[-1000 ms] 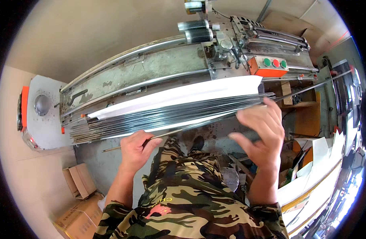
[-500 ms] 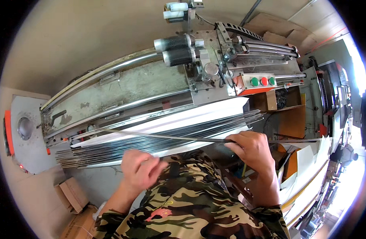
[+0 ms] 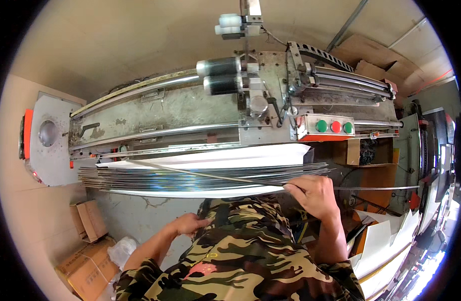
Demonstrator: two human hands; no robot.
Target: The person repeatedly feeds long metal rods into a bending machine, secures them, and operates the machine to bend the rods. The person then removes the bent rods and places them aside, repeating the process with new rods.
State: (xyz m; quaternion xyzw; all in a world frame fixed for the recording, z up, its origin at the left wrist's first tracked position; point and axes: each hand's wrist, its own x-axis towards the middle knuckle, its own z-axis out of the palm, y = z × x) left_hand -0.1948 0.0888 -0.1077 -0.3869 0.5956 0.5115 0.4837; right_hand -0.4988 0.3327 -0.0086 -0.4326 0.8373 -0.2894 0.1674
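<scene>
My right hand (image 3: 315,196) is closed around a long thin metal rod (image 3: 225,178), which slants over the pile on the left and runs out past my hand on the right. Below it, a pile of similar thin metal rods (image 3: 155,179) lies lengthwise on white sheets (image 3: 230,158) in front of the machine. My left hand (image 3: 189,223) is low at my waist, against the camouflage shirt (image 3: 250,241). Its thumb points right and its fingers look curled; whether anything is between them is hidden.
Behind the rods stands a long machine with rails (image 3: 165,131), dark rollers (image 3: 221,75) and a button box (image 3: 327,127). Cardboard boxes (image 3: 87,268) and a clear plastic bag (image 3: 124,255) lie at lower left. White boards (image 3: 386,238) stand at lower right.
My left hand has dropped from beside the rod pile to my waist. My right hand still grips the rod, little moved. The whole view has shifted and turned slightly.
</scene>
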